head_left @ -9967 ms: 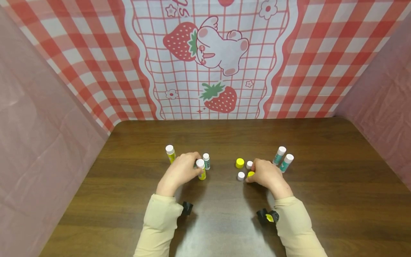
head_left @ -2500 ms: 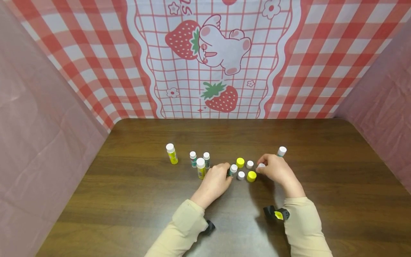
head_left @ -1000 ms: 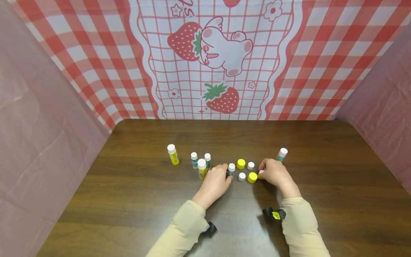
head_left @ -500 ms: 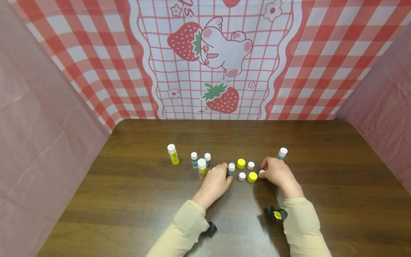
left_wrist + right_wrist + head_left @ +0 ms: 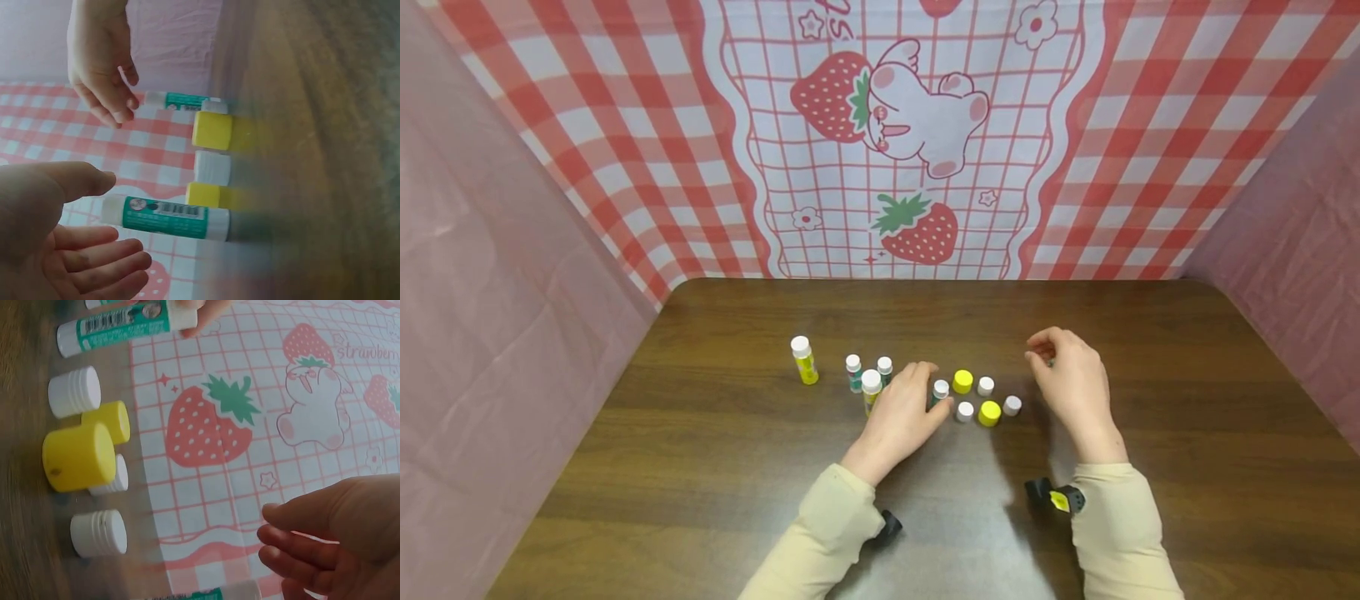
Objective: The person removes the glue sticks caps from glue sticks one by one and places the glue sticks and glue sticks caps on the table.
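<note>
My left hand (image 5: 901, 417) is spread beside a green glue stick (image 5: 165, 217) that stands upright on the table. In the left wrist view its thumb and fingers lie to either side of the stick's upper end, not closed round it. My right hand (image 5: 1075, 387) hangs with loosely bent fingers over another upright green glue stick (image 5: 184, 101), mostly hidden by that hand in the head view. Between the hands stand a yellow cap (image 5: 963, 382), a second yellow cap (image 5: 989, 414) and three white caps, the rightmost white cap (image 5: 1012, 406) nearest my right hand.
Left of my left hand stand a yellow glue stick (image 5: 870, 385), partly covered by the hand, and two small green glue sticks, one the green glue stick (image 5: 854, 375). Another yellow glue stick (image 5: 805, 367) stands farther left. A checked cloth (image 5: 917, 150) hangs behind the table.
Ten seconds ago two green sticks stood at right; one now stands by my left hand. Just now my right hand released a white cap and moved up and right; my left fingers opened off the stick.
</note>
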The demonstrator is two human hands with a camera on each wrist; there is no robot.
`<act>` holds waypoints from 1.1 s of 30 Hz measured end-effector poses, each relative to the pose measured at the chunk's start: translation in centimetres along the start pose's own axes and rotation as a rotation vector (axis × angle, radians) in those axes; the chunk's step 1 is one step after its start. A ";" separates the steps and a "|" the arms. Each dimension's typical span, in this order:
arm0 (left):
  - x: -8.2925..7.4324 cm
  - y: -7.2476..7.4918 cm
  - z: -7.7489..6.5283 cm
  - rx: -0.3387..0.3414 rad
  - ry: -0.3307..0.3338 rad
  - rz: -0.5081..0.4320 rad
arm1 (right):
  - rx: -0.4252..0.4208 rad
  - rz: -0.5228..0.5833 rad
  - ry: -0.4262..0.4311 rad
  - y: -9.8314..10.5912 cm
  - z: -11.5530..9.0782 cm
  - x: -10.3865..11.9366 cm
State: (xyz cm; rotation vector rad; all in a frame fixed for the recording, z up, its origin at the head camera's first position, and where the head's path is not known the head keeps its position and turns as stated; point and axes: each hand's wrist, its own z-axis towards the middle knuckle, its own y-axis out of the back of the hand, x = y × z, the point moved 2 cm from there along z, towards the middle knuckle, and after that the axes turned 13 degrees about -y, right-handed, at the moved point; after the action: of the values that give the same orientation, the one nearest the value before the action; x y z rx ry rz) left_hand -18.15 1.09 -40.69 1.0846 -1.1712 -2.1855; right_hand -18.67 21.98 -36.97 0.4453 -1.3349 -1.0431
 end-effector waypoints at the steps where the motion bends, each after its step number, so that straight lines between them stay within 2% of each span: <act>1: 0.0 0.2 0.0 -0.011 -0.011 0.011 | -0.018 0.000 0.010 0.0 0.0 -0.1; 6: -0.3 0.7 0.1 -0.048 -0.065 0.058 | -0.021 -0.048 0.027 0.0 0.3 -0.8; 11: -0.4 0.8 0.1 -0.031 -0.077 0.065 | 0.107 -0.130 -0.030 -0.1 0.4 -1.3; 14: -0.5 0.9 0.1 -0.028 -0.085 0.072 | 0.142 -0.150 -0.053 -0.2 0.3 -1.5; 25: -0.6 0.9 0.1 -0.034 -0.121 0.092 | 0.062 -0.133 -0.057 0.1 0.4 -1.7; 33: -0.6 0.8 0.1 -0.040 -0.097 0.102 | 0.030 -0.099 -0.035 0.4 0.2 -0.9</act>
State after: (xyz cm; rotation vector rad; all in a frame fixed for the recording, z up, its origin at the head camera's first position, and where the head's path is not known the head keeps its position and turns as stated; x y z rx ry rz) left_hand -17.88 1.09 -39.73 0.8913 -1.1923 -2.1942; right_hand -18.60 23.00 -37.15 0.5217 -1.3728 -1.1176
